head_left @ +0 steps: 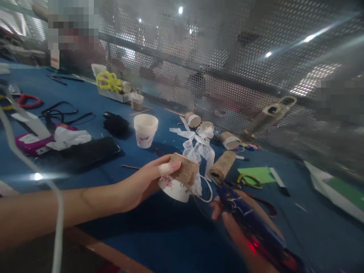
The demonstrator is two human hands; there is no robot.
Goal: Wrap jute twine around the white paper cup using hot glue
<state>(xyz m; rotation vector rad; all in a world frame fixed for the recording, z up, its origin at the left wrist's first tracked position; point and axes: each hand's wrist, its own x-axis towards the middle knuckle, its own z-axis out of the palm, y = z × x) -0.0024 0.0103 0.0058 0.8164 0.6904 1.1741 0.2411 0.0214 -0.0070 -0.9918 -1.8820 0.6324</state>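
My left hand (153, 172) grips a small paper cup (174, 189) tilted on its side. Brown burlap (184, 168) wraps its base, pink blossom print shows on its white wall, and a thin white loop handle (209, 189) juts from the right. A bandage covers my left thumb. In my right hand (236, 223), blurred by motion, is a dark blue glue gun (250, 216) with a red glow on its body; its tip points toward the cup, apart from it. A roll of burlap (223, 165) and white lace ribbon (196, 146) lie just beyond.
A stack of paper cups (145, 131) stands behind my left hand. Several burlap-covered cups line the metal mesh partition (182, 64). Yellow-handled scissors (250, 181) and green paper (257, 175) lie right. A black phone (93, 153), tissue pack (35, 142) and white cable (58, 227) are left.
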